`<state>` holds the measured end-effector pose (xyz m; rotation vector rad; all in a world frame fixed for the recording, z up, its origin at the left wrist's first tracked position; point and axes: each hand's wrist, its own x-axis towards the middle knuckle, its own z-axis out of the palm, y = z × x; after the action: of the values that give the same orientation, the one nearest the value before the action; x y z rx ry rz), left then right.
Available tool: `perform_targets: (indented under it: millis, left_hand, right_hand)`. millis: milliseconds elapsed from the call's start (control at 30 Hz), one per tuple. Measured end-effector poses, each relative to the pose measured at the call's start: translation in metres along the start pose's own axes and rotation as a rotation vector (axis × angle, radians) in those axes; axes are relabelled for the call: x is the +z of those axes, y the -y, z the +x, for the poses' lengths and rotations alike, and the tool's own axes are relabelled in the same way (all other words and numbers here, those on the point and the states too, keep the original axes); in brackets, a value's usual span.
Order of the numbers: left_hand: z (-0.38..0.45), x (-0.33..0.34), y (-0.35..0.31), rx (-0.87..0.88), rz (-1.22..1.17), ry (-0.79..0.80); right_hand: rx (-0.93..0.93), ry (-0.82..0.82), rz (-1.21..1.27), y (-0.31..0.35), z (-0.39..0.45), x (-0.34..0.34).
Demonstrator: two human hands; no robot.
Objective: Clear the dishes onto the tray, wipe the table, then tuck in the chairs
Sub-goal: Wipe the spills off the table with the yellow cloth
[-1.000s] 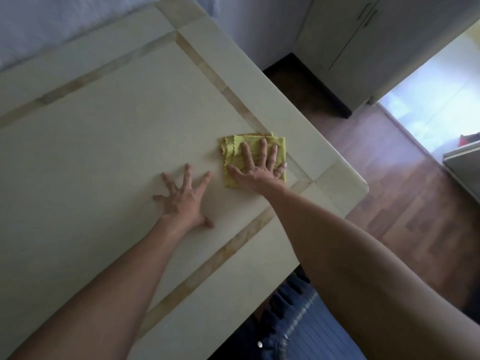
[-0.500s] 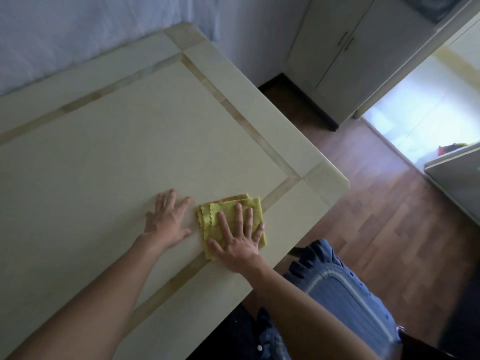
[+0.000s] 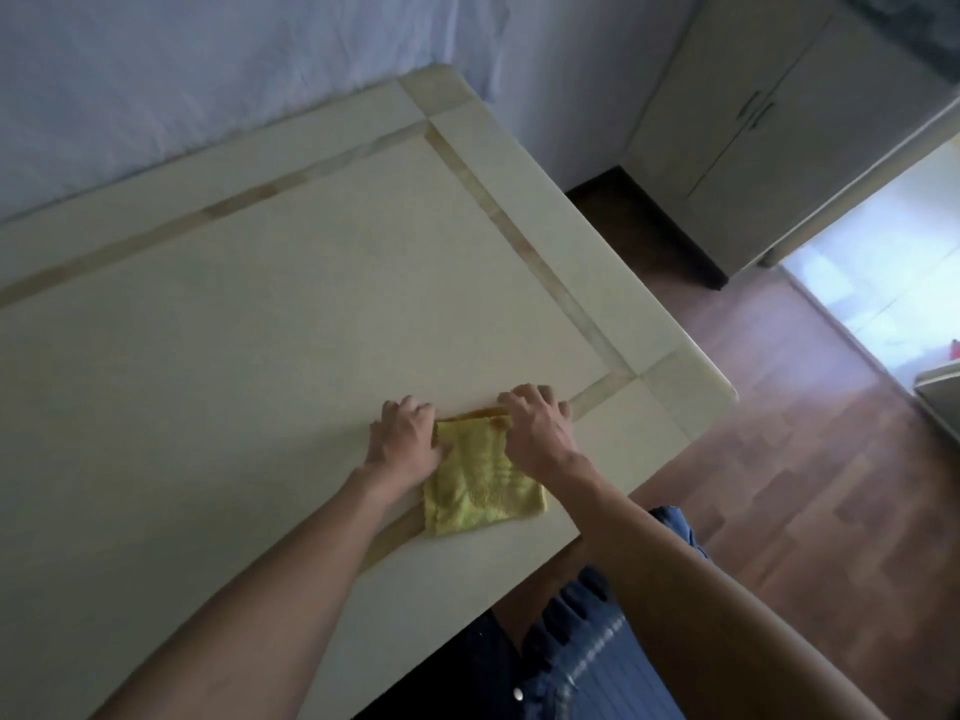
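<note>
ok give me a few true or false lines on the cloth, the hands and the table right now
1. A yellow cloth lies on the table. True.
2. Only the right hand touches the cloth. False: the left hand is on its far edge too.
3. Both hands have curled fingers at the cloth's far edge. True.
4. The cloth sits at the table's far corner by the wall. False: it is near the near edge, close to the person.
5. Plates stand on the table beside the cloth. False: no dishes show on the visible tabletop.

Both hands [image 3: 402, 439] [image 3: 535, 433] grip yellow cloth [image 3: 480, 485] on table [image 3: 260, 314].
</note>
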<state>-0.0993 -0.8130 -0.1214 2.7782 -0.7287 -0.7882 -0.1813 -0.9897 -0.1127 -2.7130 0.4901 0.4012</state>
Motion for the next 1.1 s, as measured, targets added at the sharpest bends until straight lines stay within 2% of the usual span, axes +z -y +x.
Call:
perform_targets:
  millis: [67, 167, 300, 467, 567, 700, 900, 1100]
  left_hand:
    - [0.003, 0.004, -0.005, -0.058, 0.05, 0.013]
    - [0.006, 0.008, -0.01, -0.1, 0.053, 0.07]
    - [0.005, 0.0, -0.001, -0.084, -0.165, 0.121]
    - [-0.025, -0.043, 0.035, -0.187, -0.501, 0.079]
    - [-0.058, -0.067, 0.078, -0.25, -0.676, -0.016]
    - [-0.124, -0.091, 0.135, -0.319, -0.845, -0.197]
    - [-0.26, -0.11, 0.223, -0.394, -0.924, -0.44]
    - [-0.403, -0.105, 0.305, -0.469, -0.961, -0.659]
  right_hand:
    - [-0.082, 0.039, -0.069, -0.002, 0.008, 0.002]
    - [-0.094, 0.098, -0.038, -0.003, 0.009, 0.004]
    - [-0.169, 0.122, 0.136, 0.0, 0.017, -0.009]
    - [-0.229, 0.112, 0.321, 0.036, 0.02, -0.036]
    - [-0.294, 0.132, 0.365, 0.087, 0.017, -0.049]
    - [-0.431, 0.079, 0.39, 0.171, -0.006, -0.05]
    - [-0.634, 0.004, 0.395, 0.3, -0.083, -0.018]
    - [-0.739, 0.009, 0.445, 0.425, -0.171, 0.023]
